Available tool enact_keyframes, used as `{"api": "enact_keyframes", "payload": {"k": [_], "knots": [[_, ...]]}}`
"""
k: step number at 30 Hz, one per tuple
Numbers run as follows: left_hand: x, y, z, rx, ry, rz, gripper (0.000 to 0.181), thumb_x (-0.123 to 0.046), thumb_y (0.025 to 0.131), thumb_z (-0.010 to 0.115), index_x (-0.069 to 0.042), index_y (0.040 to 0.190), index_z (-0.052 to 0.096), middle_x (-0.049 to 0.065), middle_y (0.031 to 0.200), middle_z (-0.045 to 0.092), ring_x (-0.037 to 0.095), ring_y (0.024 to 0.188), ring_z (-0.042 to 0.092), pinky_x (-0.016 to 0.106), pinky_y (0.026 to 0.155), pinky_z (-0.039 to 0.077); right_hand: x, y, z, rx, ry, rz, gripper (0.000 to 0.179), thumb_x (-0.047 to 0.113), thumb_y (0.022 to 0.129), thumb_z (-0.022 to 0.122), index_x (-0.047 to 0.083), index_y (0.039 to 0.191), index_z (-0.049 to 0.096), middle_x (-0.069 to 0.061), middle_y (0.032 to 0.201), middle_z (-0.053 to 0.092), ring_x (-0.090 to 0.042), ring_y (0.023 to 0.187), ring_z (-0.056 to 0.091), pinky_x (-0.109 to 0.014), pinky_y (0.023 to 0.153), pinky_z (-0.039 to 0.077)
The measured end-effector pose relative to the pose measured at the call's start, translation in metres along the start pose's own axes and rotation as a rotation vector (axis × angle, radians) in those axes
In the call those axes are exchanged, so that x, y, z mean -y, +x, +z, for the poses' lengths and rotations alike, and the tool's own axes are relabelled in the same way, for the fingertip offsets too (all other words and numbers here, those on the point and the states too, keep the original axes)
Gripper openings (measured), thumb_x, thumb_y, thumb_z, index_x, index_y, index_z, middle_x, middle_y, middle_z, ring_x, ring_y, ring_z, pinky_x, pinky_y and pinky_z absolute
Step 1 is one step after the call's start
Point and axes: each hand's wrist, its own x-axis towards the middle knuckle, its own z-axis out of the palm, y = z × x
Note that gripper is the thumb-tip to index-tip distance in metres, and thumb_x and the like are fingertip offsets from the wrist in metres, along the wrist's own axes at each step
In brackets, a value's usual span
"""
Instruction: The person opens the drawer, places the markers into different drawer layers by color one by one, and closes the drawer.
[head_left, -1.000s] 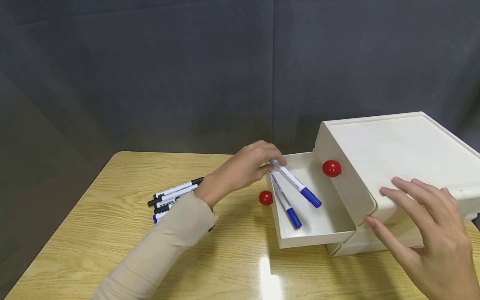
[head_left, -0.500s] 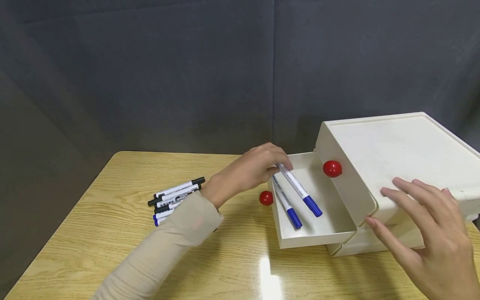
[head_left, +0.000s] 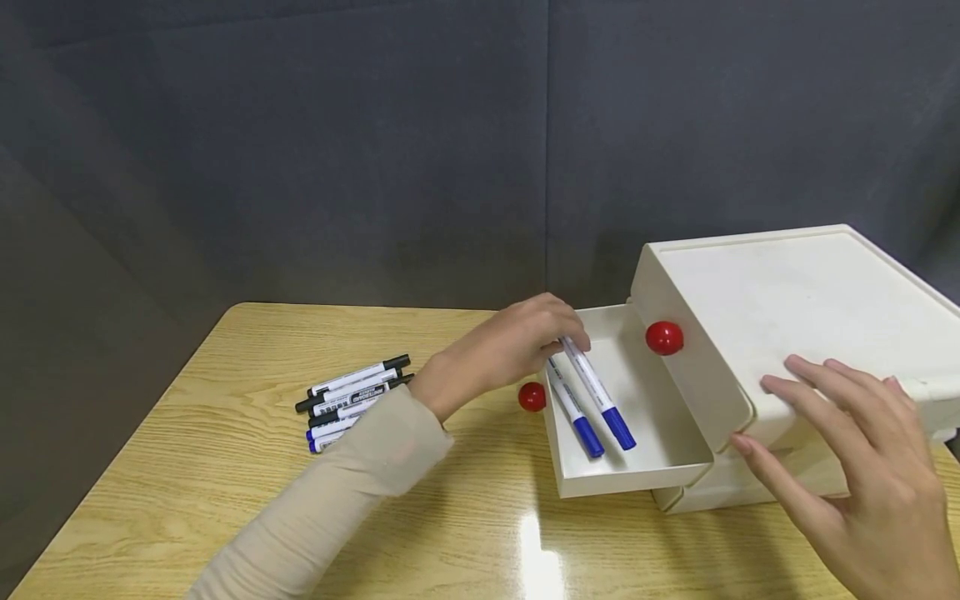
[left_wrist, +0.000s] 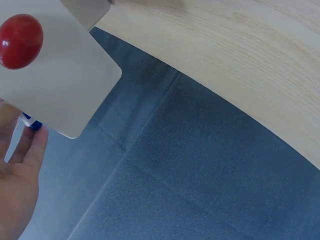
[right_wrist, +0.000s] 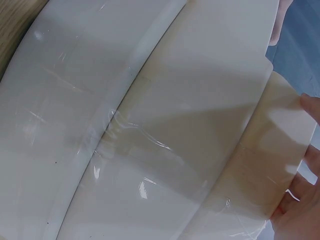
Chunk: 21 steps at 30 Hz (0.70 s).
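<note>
Centre right, I see the left hand (head_left: 522, 340) pinching a blue-capped marker (head_left: 597, 393) over the drawer (head_left: 630, 482); lower right, the right hand (head_left: 862, 467) spreads against the cabinet (head_left: 817, 292). A slipping pinch could drop the marker askew.

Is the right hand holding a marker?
No, the right hand touches the cabinet, while the left hand pinches a marker.
</note>
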Motion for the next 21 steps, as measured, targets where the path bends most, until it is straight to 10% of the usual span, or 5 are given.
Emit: {"api": "enact_keyframes", "payload": {"k": [21], "knots": [[-0.0031,0.0027,0.0044,0.044,0.004,-0.037,0.032,0.003,0.094,0.062,-0.013,0.119,0.072,0.0,0.129,0.067,0.016,0.125,0.055,0.025,0.11,0.044,0.0011,0.0004,0.001,-0.033,0.021,-0.014,0.069,0.063,0.091,0.059,-0.003,0.106,0.071,-0.024,0.12,0.066,-0.014,0.133,0.049,-0.047,0.119,0.027]]}}
